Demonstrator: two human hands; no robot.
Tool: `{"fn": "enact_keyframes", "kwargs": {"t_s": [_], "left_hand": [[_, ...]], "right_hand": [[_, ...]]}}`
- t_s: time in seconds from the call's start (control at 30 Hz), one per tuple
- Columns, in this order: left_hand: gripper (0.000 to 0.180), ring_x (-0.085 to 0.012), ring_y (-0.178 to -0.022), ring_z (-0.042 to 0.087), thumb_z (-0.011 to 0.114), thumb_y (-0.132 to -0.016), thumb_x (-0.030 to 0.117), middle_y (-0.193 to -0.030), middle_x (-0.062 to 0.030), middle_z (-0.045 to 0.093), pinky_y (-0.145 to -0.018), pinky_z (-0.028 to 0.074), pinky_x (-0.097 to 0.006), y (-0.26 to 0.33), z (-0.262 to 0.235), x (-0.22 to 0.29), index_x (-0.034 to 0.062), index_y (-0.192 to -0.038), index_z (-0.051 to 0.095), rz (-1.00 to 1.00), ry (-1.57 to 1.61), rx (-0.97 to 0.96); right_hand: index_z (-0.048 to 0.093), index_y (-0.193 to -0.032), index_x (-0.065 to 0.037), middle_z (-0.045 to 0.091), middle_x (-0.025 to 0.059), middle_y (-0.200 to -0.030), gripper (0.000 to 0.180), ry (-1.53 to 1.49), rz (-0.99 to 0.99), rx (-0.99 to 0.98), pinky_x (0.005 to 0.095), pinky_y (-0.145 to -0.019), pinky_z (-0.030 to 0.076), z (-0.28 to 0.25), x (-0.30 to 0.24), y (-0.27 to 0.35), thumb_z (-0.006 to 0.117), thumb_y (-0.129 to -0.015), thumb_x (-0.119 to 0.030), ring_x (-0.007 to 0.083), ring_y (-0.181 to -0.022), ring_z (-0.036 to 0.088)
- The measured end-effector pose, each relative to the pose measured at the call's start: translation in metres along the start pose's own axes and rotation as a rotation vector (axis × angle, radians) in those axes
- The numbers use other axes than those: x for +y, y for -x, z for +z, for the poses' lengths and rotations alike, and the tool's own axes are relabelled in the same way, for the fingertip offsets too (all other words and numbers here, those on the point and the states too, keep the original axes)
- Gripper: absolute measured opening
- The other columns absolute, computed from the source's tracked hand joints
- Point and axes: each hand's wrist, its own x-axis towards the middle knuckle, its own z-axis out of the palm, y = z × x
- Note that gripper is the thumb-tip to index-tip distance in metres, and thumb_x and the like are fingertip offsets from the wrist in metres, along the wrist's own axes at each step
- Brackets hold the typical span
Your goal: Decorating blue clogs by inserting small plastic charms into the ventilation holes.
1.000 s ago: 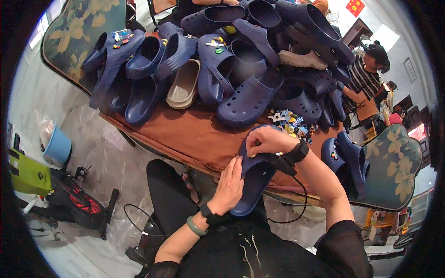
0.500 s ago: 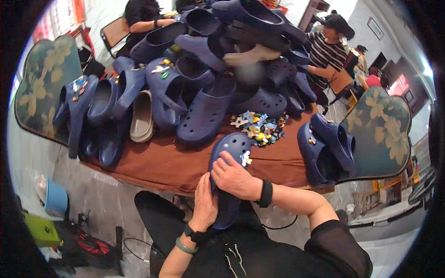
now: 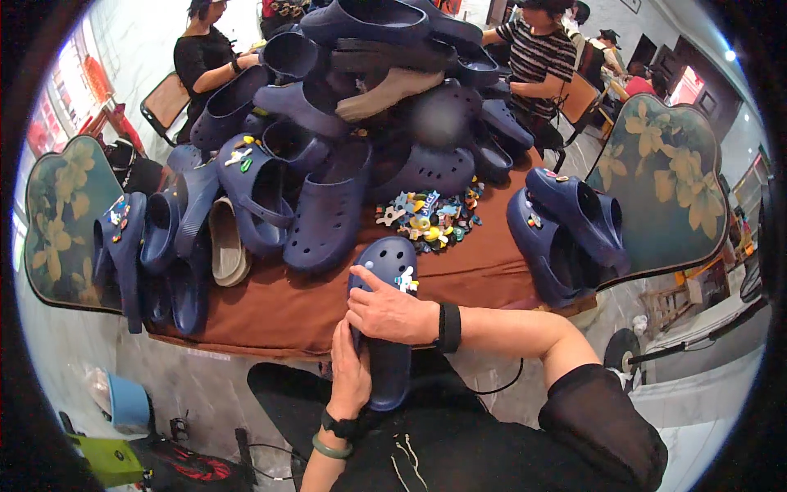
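A navy blue clog (image 3: 389, 373) rests at the table's near edge, its holed toe pointing away from me and its heel over my lap. On the right of its toe sits a small white figure charm (image 3: 406, 280) with coloured spots. My left hand (image 3: 350, 377) grips the clog along its left side. Across the opening lies my right hand (image 3: 392, 313), its index finger stretched onto the toe and the other fingers curled around the left edge. Just past the toe, a heap of colourful shoe charms (image 3: 430, 220) lies on the brown cloth (image 3: 270, 316).
A tall pile of navy clogs (image 3: 328, 209) covers the far side, with a beige clog (image 3: 228, 242) at its left. More decorated clogs (image 3: 566, 238) stand at the right. Floral green chair backs (image 3: 664, 180) flank the table. Two people work across from me.
The whole view has shifted, so the pile and table sit further left. My right index finger is now stretched out on the toe; both hands stay on the clog.
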Motion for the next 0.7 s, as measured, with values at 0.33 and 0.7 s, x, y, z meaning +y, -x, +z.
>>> {"fn": "enact_keyframes", "kwargs": {"t_s": [0.33,0.7], "left_hand": [[0.057,-0.0403,-0.133,0.038,0.054,-0.091,-0.002,-0.144,-0.0239,0.038,-0.110,0.031,-0.046,-0.001,-0.002,-0.004,-0.0022,-0.143,0.032,0.022,-0.005,-0.026],[0.056,-0.0400,-0.134,0.038,0.052,-0.093,0.002,-0.144,-0.0241,0.039,-0.111,0.030,-0.045,-0.003,-0.003,0.000,-0.0014,-0.145,0.031,0.001,0.069,-0.040]], "right_hand": [[0.068,-0.072,-0.005,0.064,0.0074,-0.079,0.016,0.051,-0.209,-0.103,0.0449,-0.104,0.037,0.016,0.005,0.001,0.059,-0.074,-0.018,0.0256,-0.088,0.059],[0.074,-0.080,-0.005,0.066,0.0064,-0.089,0.022,0.225,-0.265,-0.233,0.0514,-0.111,0.033,0.012,-0.008,0.000,0.059,-0.074,-0.021,0.0250,-0.096,0.056]]}}
